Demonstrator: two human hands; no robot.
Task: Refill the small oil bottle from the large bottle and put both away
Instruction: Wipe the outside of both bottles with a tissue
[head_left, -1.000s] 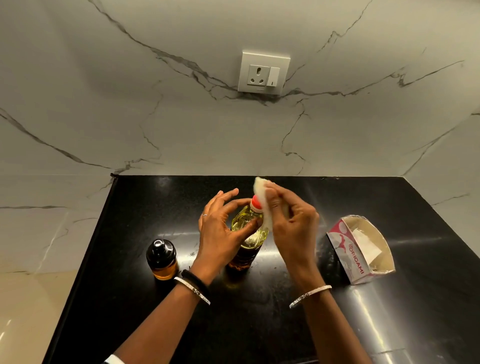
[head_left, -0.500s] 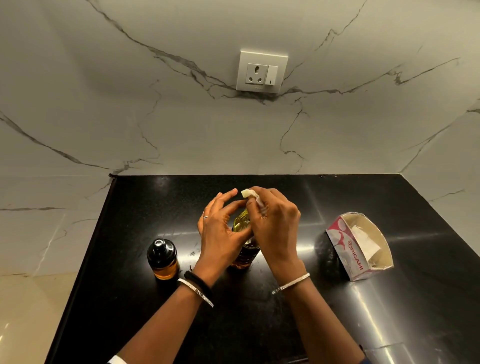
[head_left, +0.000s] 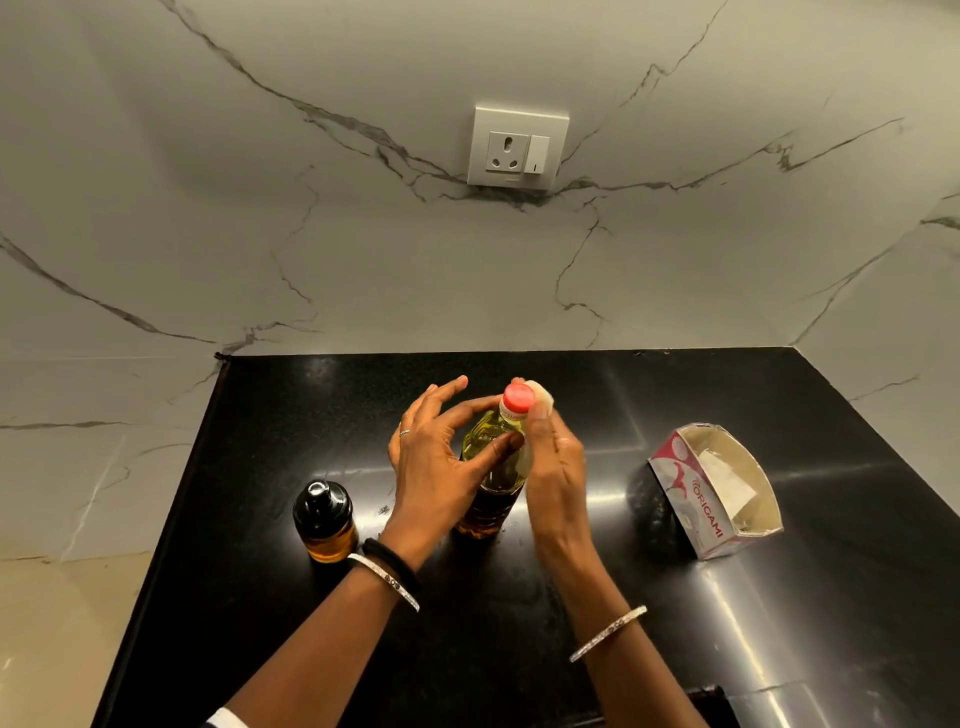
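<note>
Black stone countertop (head_left: 571, 649) carries two bottles, both upright. At its centre stands the large bottle (head_left: 493, 467), clear plastic with yellow oil and a red cap (head_left: 518, 396) screwed on. The left hand (head_left: 434, 467) half-closes round the bottle's upper body from nine o'clock: thumb across the front, forefinger curled behind the neck, the other fingers spread loose and free of it. The right hand (head_left: 553, 457) lies against the bottle's three o'clock side, fingers close together and pointing up, pinching a wad of white tissue (head_left: 540, 397) against the cap's edge. How tightly it presses cannot be told.

At eight o'clock from the large bottle, just beside the left wrist but apart from it, stands the small oil bottle (head_left: 324, 522), dark-topped with amber oil at its base. One open tissue box (head_left: 714, 491) sits well apart at three o'clock.
</note>
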